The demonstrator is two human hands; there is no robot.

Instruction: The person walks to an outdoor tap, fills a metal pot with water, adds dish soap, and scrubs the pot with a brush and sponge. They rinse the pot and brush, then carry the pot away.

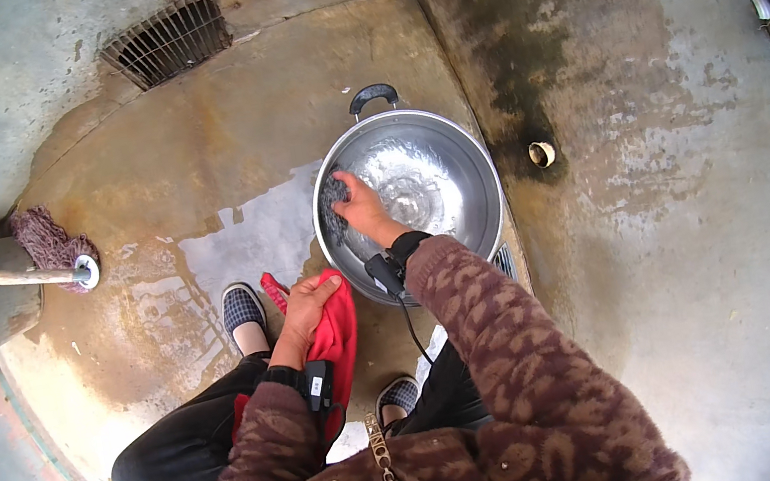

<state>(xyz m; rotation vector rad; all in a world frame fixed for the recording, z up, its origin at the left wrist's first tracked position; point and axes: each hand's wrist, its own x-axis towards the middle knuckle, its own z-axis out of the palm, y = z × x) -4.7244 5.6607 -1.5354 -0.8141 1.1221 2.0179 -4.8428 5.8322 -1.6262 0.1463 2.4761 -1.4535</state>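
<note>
A wide, shiny metal pan [474, 185] stands on the wet concrete floor before me, its black loop handle [372, 94] at the far side. My right hand [363, 206] reaches inside it, fingers on a dark grey scouring pad [333, 207] at the pan's left inner wall. Clear water seems to lie in the bottom. Left of the pan, my left hand [306, 312] grips a bunched red cloth [340, 327], which hangs down beside my wrist. Both wrists wear black bands with small devices; a cable runs from the right one.
At the left are a metal bucket [2, 282] and a string mop [49, 241] with a wooden handle. A metal grate [171, 36] sits in the far wall's foot. A short pipe end [541, 154] juts from the right wall, close to the pan. My shoes are near the pan.
</note>
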